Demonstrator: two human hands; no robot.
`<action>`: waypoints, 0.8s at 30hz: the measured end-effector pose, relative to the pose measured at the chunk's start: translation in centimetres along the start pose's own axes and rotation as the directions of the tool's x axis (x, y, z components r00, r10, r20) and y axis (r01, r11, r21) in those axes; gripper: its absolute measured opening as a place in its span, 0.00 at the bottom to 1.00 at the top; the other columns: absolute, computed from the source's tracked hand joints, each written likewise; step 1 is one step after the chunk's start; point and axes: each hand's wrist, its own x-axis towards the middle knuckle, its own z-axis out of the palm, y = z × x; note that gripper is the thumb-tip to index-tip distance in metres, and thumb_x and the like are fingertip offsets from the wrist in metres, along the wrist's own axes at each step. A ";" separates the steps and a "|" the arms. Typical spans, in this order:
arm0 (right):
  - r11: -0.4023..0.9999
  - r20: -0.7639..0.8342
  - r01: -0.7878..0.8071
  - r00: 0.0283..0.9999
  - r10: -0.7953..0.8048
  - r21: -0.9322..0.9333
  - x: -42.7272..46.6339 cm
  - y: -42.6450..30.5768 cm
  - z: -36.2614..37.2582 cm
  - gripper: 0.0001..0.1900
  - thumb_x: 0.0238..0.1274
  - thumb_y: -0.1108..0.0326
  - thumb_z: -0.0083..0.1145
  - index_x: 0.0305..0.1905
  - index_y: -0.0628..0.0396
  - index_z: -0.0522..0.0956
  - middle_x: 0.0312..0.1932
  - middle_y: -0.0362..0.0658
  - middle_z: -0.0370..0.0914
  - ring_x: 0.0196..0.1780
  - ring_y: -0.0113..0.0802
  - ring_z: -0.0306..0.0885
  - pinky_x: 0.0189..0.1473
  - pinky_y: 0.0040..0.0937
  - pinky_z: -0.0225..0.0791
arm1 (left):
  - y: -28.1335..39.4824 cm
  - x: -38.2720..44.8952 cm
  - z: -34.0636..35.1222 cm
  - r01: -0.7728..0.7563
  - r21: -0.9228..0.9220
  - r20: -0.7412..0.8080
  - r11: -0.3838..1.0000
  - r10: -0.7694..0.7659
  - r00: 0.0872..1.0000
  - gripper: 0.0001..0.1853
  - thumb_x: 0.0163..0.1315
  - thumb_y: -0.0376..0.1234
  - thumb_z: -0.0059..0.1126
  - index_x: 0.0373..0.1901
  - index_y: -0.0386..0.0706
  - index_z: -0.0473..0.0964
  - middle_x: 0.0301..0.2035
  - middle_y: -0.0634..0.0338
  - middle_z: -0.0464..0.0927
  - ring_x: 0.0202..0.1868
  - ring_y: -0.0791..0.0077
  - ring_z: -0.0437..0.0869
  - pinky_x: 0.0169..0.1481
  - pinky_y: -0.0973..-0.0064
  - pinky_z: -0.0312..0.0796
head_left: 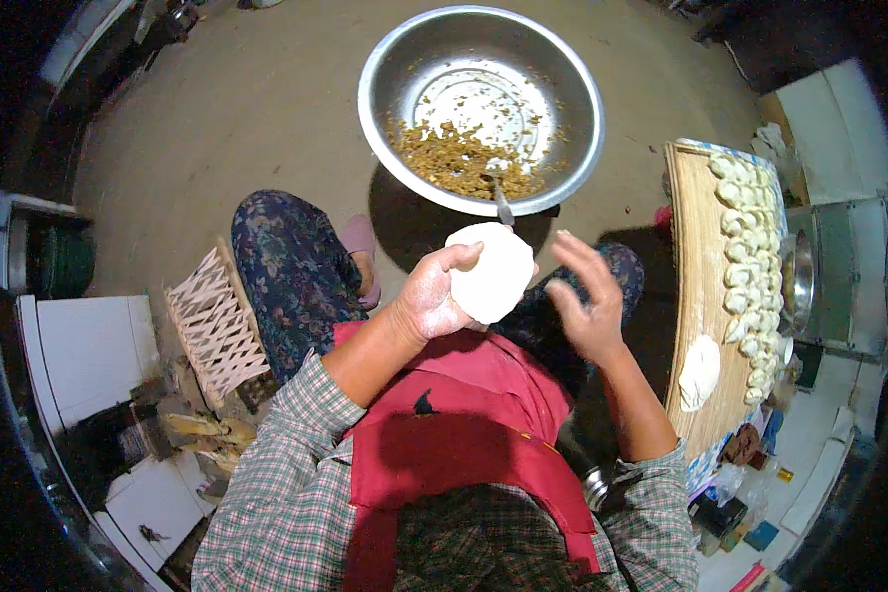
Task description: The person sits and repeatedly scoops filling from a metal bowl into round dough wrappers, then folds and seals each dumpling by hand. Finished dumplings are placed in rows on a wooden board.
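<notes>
A flat round dough wrapper lies across the palm of my left hand, with the thumb over its edge. My right hand is a little to the right, fingers apart and slightly blurred, holding nothing. Just beyond both hands stands a wide steel basin with chopped brown filling gathered on its near side. A spoon rests in the filling, its handle over the near rim towards me.
At my right, a wooden board carries rows of folded dumplings and a pile of dough wrappers. A woven-top stool stands by my left leg. A thermos-like metal container is near my right elbow.
</notes>
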 end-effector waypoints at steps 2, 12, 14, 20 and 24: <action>0.985 -0.071 -0.114 0.992 0.105 -0.132 0.5 3.9 1.7 0.26 0.47 0.72 0.63 0.55 0.57 0.72 0.56 0.53 0.70 0.60 0.48 0.69 0.61 0.40 0.62 | 0.5 -0.8 -0.6 -0.038 0.076 -0.142 0.996 0.049 0.989 0.26 0.57 0.27 0.48 0.60 0.35 0.62 0.54 0.47 0.72 0.55 0.54 0.76 0.63 0.55 0.65; 0.915 0.272 0.148 0.961 -0.044 -0.376 8.5 9.3 8.6 0.20 0.49 0.68 0.62 0.51 0.48 0.77 0.40 0.49 0.74 0.46 0.47 0.72 0.47 0.40 0.67 | 2.6 -4.4 -3.3 -0.240 0.331 -0.255 0.913 0.331 0.909 0.24 0.58 0.23 0.52 0.57 0.34 0.64 0.49 0.50 0.76 0.48 0.60 0.80 0.54 0.61 0.74; 0.941 0.213 0.119 0.976 -0.052 -0.316 9.1 9.4 8.6 0.15 0.50 0.71 0.59 0.46 0.51 0.78 0.39 0.51 0.75 0.43 0.48 0.74 0.42 0.39 0.69 | 2.9 -4.7 -3.2 -0.259 0.322 -0.261 0.911 0.348 0.901 0.24 0.59 0.25 0.52 0.58 0.34 0.64 0.50 0.50 0.75 0.50 0.59 0.79 0.56 0.60 0.72; 0.963 -0.112 -0.159 0.984 0.138 -0.215 11.9 11.0 6.6 0.06 0.61 0.66 0.54 0.39 0.54 0.77 0.29 0.50 0.79 0.30 0.43 0.80 0.32 0.37 0.71 | 4.6 -5.2 -2.0 -0.318 0.097 -0.121 0.943 0.328 0.937 0.28 0.64 0.42 0.44 0.62 0.36 0.61 0.58 0.45 0.68 0.61 0.52 0.69 0.66 0.56 0.60; 0.895 -0.198 -0.438 0.873 0.445 0.080 14.1 13.0 6.9 0.11 0.63 0.63 0.53 0.40 0.60 0.78 0.28 0.47 0.81 0.27 0.32 0.80 0.29 0.30 0.71 | 5.6 -5.4 -2.4 -0.320 0.093 -0.194 0.943 0.333 0.923 0.29 0.61 0.39 0.48 0.61 0.32 0.60 0.57 0.43 0.68 0.60 0.51 0.70 0.65 0.55 0.62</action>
